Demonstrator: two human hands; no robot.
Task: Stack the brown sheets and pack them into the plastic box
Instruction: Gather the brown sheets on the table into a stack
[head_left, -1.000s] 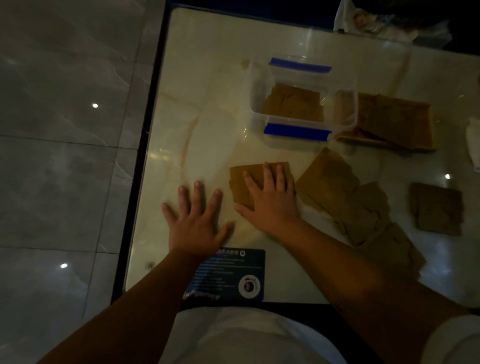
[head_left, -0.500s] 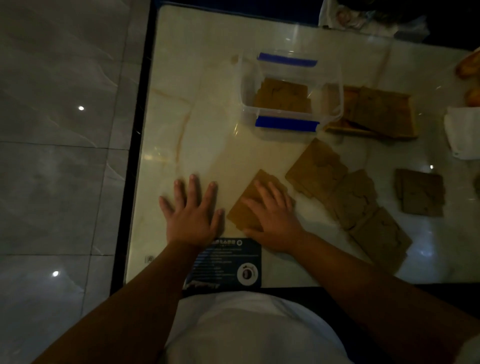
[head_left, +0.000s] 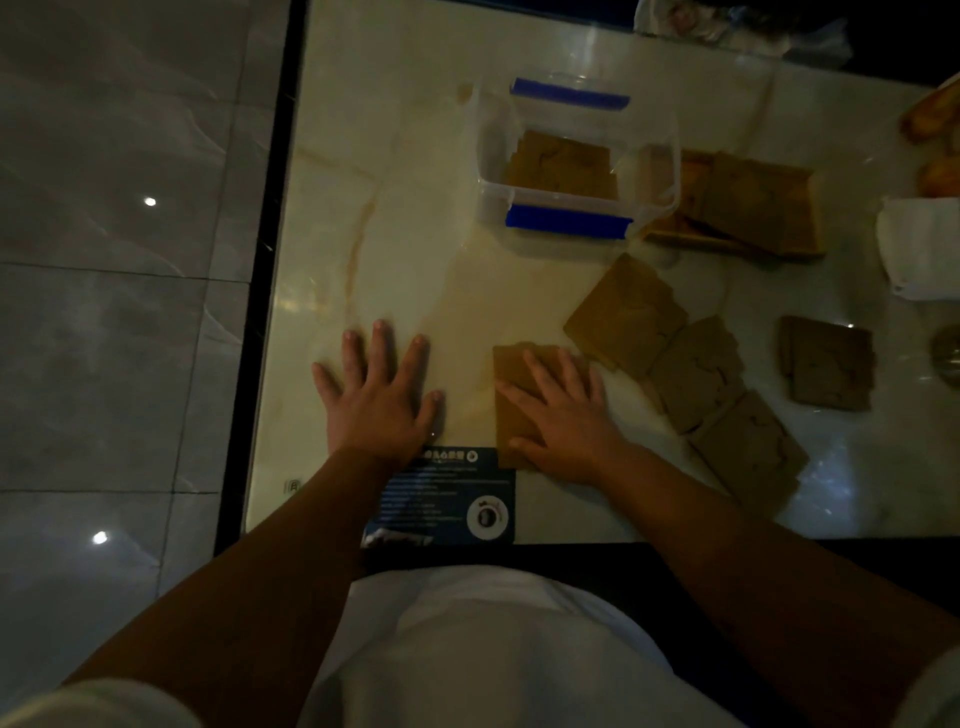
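Observation:
My right hand (head_left: 563, 415) lies flat with straight fingers on a brown sheet (head_left: 511, 369) near the table's front edge. My left hand (head_left: 379, 395) rests flat and spread on the bare marble table (head_left: 415, 249), holding nothing. The clear plastic box (head_left: 574, 156) with blue clips stands at the back centre, brown sheets lying in its bottom. Three more brown sheets (head_left: 626, 314) run in a diagonal row to the right of my right hand. A separate small pile of brown sheets (head_left: 828, 364) lies further right.
A wooden tray (head_left: 748, 205) with brown sheets sits right of the box. A white folded cloth (head_left: 919, 247) lies at the right edge. A dark blue card (head_left: 447, 499) lies at the front edge. The table's left edge drops to a tiled floor (head_left: 119, 312).
My right hand has slid and turned its brown sheet toward the front edge and to the right, away from my left hand. My left hand stayed flat on the table.

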